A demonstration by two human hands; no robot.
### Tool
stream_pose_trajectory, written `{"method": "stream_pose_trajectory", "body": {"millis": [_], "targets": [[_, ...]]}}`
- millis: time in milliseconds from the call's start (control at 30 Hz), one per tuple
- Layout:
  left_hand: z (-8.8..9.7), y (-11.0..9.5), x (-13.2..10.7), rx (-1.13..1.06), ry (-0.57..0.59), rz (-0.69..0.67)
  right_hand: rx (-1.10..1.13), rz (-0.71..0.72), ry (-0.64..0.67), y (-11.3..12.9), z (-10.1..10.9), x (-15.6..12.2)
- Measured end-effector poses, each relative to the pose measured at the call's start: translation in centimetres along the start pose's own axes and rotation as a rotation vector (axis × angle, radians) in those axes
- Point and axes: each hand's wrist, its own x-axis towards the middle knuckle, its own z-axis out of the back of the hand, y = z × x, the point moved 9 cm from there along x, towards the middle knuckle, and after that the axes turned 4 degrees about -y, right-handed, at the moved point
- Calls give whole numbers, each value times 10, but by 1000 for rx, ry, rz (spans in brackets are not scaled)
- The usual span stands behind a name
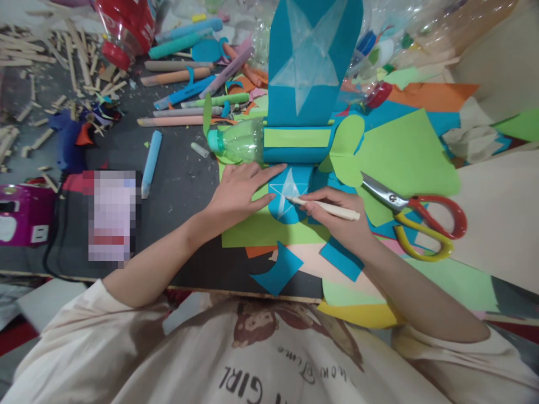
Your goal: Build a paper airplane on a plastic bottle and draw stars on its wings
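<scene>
My right hand [347, 216] grips a white marker [332, 209], its tip on a rounded blue paper piece [275, 212]. That piece bears a small star, partly filled in white. Beside the star my left hand [236, 188] lies on the paper, thumb and index finger stretched apart. The rounded piece sits below a clear plastic bottle [246, 140] lying on its side, wrapped in blue paper with a light green strip [297, 138]. Above the bottle extends a longer blue paper wing [282, 104] with a large white star. Green paper blades [347, 137] stand at the bottle's right end.
Scissors [393, 199] with red and yellow handles lie right of my right hand, on coloured paper sheets [412, 146]. Several markers [181, 76] lie at the back left. Further left are wooden sticks [76, 56], a blue glue gun [69, 140] and a blurred-out rectangular object [112, 216].
</scene>
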Motion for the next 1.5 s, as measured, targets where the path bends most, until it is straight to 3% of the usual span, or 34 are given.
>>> {"method": "stream_pose_trajectory", "body": {"millis": [200, 667, 867, 1500], "targets": [[0, 0, 0, 4, 7, 2, 19, 25, 2, 3, 1, 0], [0, 1, 0, -3, -18, -15, 32, -49, 144, -1, -10, -1], [0, 1, 0, 3, -21, -20, 30, -36, -18, -3, 5, 1], [0, 1, 0, -19, -17, -22, -17, -19, 54, 3, -2, 0]]}}
